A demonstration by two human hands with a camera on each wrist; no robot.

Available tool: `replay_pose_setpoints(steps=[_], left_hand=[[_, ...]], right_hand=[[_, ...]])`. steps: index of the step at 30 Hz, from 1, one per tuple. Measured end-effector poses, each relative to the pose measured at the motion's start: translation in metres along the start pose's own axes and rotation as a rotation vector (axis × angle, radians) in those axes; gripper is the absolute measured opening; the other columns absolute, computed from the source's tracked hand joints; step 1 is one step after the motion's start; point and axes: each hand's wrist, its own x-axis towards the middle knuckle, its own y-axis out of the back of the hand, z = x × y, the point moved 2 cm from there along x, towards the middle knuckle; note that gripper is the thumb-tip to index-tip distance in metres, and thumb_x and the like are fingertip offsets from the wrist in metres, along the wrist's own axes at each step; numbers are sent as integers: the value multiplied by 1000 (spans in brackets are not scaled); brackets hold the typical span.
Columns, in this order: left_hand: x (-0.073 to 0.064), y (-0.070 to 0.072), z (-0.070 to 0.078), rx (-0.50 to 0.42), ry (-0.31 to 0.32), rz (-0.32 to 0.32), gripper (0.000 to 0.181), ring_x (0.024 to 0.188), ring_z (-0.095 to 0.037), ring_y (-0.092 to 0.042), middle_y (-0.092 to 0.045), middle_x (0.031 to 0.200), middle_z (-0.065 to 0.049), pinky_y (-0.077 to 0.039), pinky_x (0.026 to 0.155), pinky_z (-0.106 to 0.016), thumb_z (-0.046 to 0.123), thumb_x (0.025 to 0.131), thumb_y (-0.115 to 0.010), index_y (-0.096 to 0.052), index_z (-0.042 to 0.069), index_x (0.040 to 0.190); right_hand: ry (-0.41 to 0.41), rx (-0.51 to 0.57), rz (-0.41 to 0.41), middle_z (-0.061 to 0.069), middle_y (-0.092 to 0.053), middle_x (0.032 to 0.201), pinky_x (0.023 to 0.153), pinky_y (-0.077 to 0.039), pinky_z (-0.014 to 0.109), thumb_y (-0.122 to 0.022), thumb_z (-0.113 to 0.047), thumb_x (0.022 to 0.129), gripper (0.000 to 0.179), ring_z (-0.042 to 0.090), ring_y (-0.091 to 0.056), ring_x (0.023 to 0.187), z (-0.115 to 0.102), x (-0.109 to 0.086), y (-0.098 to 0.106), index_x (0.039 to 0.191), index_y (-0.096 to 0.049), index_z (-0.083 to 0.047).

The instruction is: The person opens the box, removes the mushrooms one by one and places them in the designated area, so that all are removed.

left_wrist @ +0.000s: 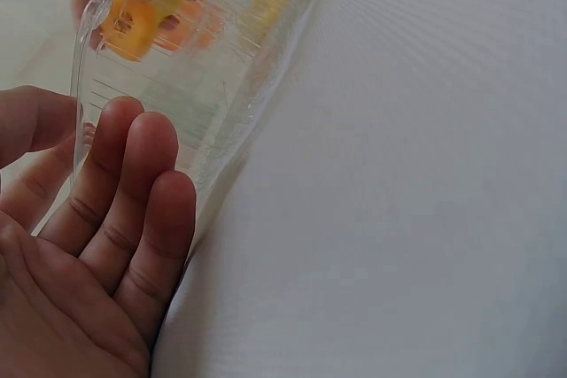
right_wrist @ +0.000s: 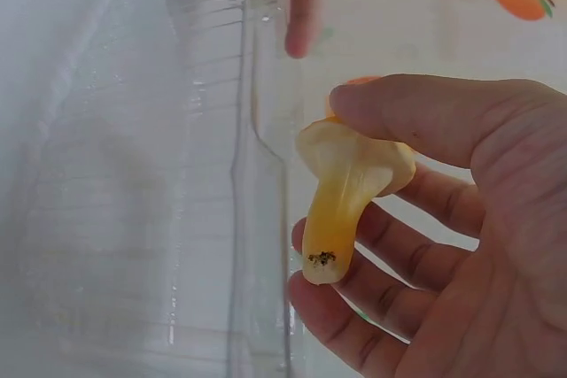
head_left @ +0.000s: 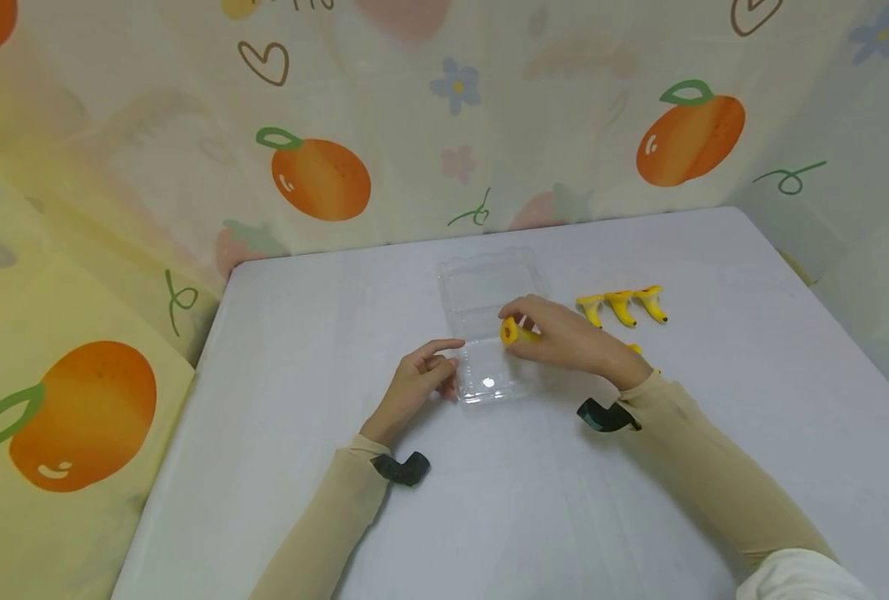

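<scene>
A clear plastic clamshell box (head_left: pixel 481 292) lies open on the table. At its left edge is my left hand (head_left: pixel 417 379), with curled fingers on the side wall and the rim. In the left wrist view, several fingertips (left_wrist: pixel 168 205) of that hand rest along the clear wall. Over the box's near half, my right hand (head_left: pixel 564 337) pinches a small yellow banana-shaped toy (right_wrist: pixel 341 192) with a flared, pale top. Its thumb lies on the flared end while its fingers curl behind the narrow, dark-tipped end. The toy is held just beside the box rim in the right wrist view.
Three similar yellow toys (head_left: pixel 621 307) stand in a row right of the box. Another yellow toy (head_left: pixel 635 349) is partly hidden behind my right wrist. A white cloth covers the table (head_left: pixel 324 333), with a fruit-print curtain (head_left: pixel 414 125) behind it.
</scene>
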Motion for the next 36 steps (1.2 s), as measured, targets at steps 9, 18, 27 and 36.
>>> replay_pose_setpoints(steps=[9,18,27,36], left_hand=[[0,-1,0,-7,-29,-10,37,61,-13,-61,-62,70,-3,-53,62,-24,9,100,-59,-60,3,136],[0,-2,1,-26,-22,-9,38,60,-11,-61,-62,70,1,-54,62,-23,8,99,-59,-60,3,136],[0,-1,-1,-26,-12,-8,37,61,-11,-61,-62,71,0,-53,63,-23,7,99,-59,-60,3,136],[-1,-1,1,-11,-20,-8,37,61,-11,-62,-62,71,0,-54,63,-23,8,100,-59,-60,5,136]], right_hand=[[-7,36,74,5,-62,128,91,-53,41,-72,-23,92,47,25,-59,111,3,-4,9,135,-57,-13],[-51,52,91,6,-62,132,96,-53,44,-71,-28,95,51,25,-60,114,6,-6,17,139,-53,-10],[-105,80,124,6,-64,127,94,-53,42,-71,-29,95,51,25,-59,113,13,-9,22,138,-53,-12],[-105,105,160,5,-64,125,94,-51,41,-72,-32,95,51,24,-59,112,20,-17,27,138,-53,-13]])
